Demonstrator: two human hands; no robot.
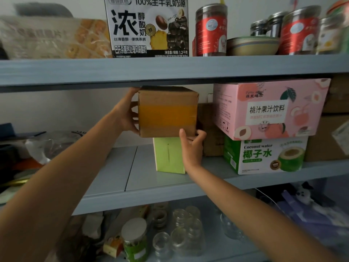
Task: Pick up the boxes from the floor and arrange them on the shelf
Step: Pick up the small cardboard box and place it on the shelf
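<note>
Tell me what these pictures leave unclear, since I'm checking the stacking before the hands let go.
Head view only:
- Whether the cardboard box rests fully on the green box: the right hand covers the seam.
- The brown carton behind: mostly hidden by both boxes.
- The left hand fingers: behind the cardboard box.
- The packet on the top shelf: print too blurred.

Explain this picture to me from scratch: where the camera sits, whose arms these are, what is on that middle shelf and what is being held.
There is no machine here. The one picture comes from a camera worn on a person's head, looking at a grey-blue shelf unit. The left hand and right hand grip a brown cardboard box with yellow tape, resting on or just above an upright light green box. Right of them, a pink peach juice carton sits on a green and white coconut water carton.
</note>
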